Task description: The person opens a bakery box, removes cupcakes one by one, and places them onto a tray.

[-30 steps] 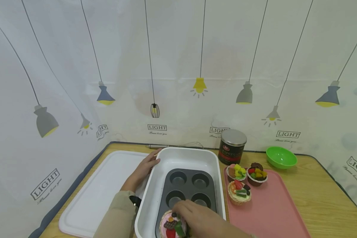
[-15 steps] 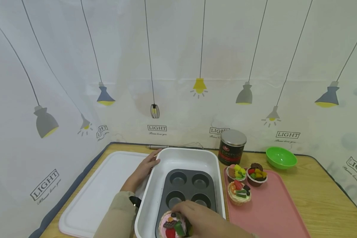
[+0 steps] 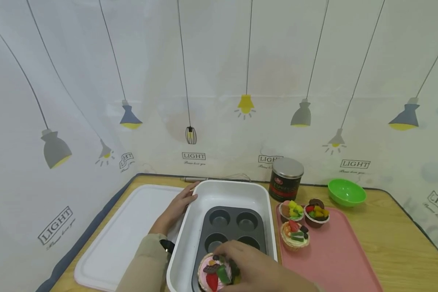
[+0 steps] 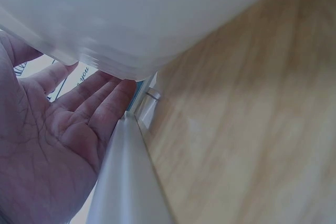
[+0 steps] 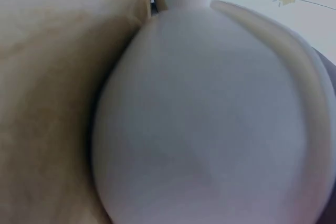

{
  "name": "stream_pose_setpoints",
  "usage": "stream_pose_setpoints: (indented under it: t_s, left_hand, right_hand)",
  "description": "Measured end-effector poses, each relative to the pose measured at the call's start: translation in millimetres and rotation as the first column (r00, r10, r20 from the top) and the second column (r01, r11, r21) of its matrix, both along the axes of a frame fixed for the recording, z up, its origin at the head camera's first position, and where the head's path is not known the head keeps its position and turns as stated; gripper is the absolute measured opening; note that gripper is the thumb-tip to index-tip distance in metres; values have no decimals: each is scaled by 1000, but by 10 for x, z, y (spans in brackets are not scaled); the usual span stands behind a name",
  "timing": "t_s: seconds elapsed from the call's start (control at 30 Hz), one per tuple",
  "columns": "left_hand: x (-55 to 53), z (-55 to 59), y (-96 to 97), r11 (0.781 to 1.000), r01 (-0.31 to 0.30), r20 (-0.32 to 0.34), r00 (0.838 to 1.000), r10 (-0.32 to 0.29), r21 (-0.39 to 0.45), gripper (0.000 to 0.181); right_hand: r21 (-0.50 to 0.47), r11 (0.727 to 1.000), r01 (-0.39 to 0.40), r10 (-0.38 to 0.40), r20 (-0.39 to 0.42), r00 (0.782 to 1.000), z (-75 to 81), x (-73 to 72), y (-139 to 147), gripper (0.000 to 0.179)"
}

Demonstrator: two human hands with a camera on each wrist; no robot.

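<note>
In the head view my right hand [image 3: 253, 263] grips a cupcake [image 3: 212, 275] with pink topping and model fruit, over the near end of a dark muffin tin [image 3: 233, 227]. Something dark and yellow-green shows between the cupcake and my palm, too covered to name. The tin lies inside a deep white rectangular pan [image 3: 180, 243]. Against the pan's left wall rests my left hand [image 3: 175, 211]; in the left wrist view its fingers [image 4: 105, 103] are nearly straight and touch the pan's outer side. Only the pan's outer wall [image 5: 199, 119] fills the right wrist view; the right hand is hidden there.
Three cupcakes [image 3: 295, 235] stand on a pink tray [image 3: 332, 259] at the right. Behind are a black espresso tin [image 3: 285, 182] and a green bowl [image 3: 346, 192]. A white board [image 3: 120, 235] lies left, and a whisk [image 3: 197, 179] lies behind the pan.
The right hand and the pink-topped cupcake have shifted slightly up and to the right in the head view, and the thumb now shows at the cupcake's near side. The left hand stays put.
</note>
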State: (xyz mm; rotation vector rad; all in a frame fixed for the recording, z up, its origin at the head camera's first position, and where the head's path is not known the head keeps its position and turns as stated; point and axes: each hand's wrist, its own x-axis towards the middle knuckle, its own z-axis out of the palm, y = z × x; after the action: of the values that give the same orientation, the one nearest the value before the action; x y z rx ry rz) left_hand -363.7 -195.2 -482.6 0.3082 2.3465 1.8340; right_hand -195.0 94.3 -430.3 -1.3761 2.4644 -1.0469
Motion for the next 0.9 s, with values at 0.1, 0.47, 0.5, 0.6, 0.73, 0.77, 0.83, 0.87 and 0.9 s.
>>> stream_pose_setpoints:
  t_s: [0.1, 0.47, 0.5, 0.6, 0.73, 0.77, 0.83, 0.87, 0.9]
  left_hand:
    - [1, 16, 3, 1000, 11, -3, 1000, -11, 2, 56]
    - [5, -7, 4, 1000, 8, -2, 1000, -8, 11, 56]
    - [-1, -16, 2, 1000, 3, -3, 1000, -3, 12, 56]
    - [-3, -23, 1, 1000, -2, -8, 1000, 2, 9, 55]
    - [-5, -35, -4, 1000, -10, -1, 1000, 10, 9, 55]
    - [-7, -36, -6, 1000, -10, 5, 1000, 10, 8, 55]
    - [-18, -39, -9, 1000, -3, 12, 1000, 3, 7, 55]
    - [-24, -38, -11, 1000, 1, 16, 1000, -1, 9, 55]
    - [-30, -38, -12, 1000, 6, 19, 1000, -6, 8, 56]
  right_hand:
    - [-35, 999, 10, -14, -118, 993, 14, -13, 21, 65]
    - [-153, 987, 46, -80, -228, 970, 167, -107, 247, 60]
    - [-152, 987, 58, -93, -238, 967, 168, -115, 278, 61]
    - [-156, 984, 90, -130, -273, 953, 176, -136, 375, 62]
    - [-171, 978, 119, -163, -273, 948, 177, -157, 504, 61]
    - [-175, 976, 130, -175, -272, 946, 179, -158, 538, 60]
    - [-183, 971, 154, -203, -287, 936, 181, -158, 611, 61]
    - [-188, 967, 170, -221, -299, 928, 181, -156, 649, 62]
    - [-193, 964, 184, -238, -313, 920, 180, -156, 688, 62]
